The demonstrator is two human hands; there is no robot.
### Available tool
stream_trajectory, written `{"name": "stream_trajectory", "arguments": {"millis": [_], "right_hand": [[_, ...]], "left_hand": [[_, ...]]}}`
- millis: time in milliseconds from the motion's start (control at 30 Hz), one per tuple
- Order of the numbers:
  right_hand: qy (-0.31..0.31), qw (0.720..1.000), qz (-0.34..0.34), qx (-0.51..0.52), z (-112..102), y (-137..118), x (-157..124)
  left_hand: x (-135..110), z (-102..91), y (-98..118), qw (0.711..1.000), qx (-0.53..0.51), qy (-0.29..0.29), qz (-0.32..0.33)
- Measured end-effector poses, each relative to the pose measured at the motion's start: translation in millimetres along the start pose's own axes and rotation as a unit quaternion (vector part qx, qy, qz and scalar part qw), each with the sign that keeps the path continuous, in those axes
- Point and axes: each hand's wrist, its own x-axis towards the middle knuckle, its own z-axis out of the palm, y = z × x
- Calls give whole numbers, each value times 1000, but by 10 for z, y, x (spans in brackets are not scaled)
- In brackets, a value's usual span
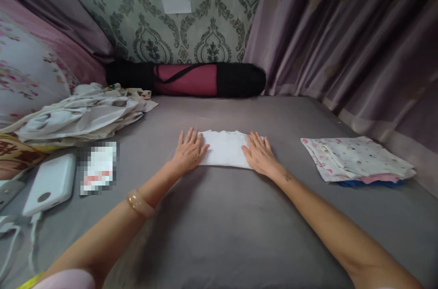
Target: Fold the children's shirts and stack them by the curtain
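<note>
A folded white cloth garment (pixel 224 148) lies flat on the grey bed sheet (pixel 219 225), its long side running left to right. On its left end rests my left hand (pixel 190 150), palm down, with the fingers stretched out and the thumb on the fabric. My right hand (pixel 260 152) presses flat on the right end in the same way, fingers spread a little. Both hands cover the garment's ends, so its outer edges are partly hidden. Neither hand is closed around anything.
At right lies a stack of folded patterned clothes (pixel 359 157). A loose clothes pile (pixel 89 116) is at left, near a white power bank (pixel 51 184) with a cable and a blurred packet (pixel 99 168). A long black-and-red bag (pixel 186 80) lies along the wall.
</note>
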Motion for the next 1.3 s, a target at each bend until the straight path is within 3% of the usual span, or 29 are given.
{"name": "stream_trajectory", "arguments": {"millis": [100, 200, 433, 567, 833, 967, 1100, 1200, 1300], "right_hand": [[21, 992, -125, -2, -70, -160, 41], [-11, 971, -237, 7, -73, -240, 108], [-134, 937, -320, 43, -150, 3, 316], [-144, 921, -353, 76, -137, 146, 391], [-106, 941, -284, 148, -70, 178, 340], [-95, 938, -244, 227, -63, 190, 408], [-75, 933, -135, 326, -21, 271, 577], [1, 958, -48, 283, 18, 368, 662], [5, 984, -44, 171, 36, 426, 660]], "left_hand": [[26, -61, 216, 990, 9, 53, 129], [90, -38, 295, 974, 0, 40, 221], [247, 41, -3, 953, -70, -71, 288], [286, 27, -68, 945, -91, -95, 301], [275, 70, -38, 954, -136, -73, 256], [287, -9, -20, 951, -170, -90, 241], [391, -150, -42, 940, -239, -104, 219], [559, -163, -164, 953, -253, -61, 155], [748, -73, -345, 978, -189, -55, 71]]}}
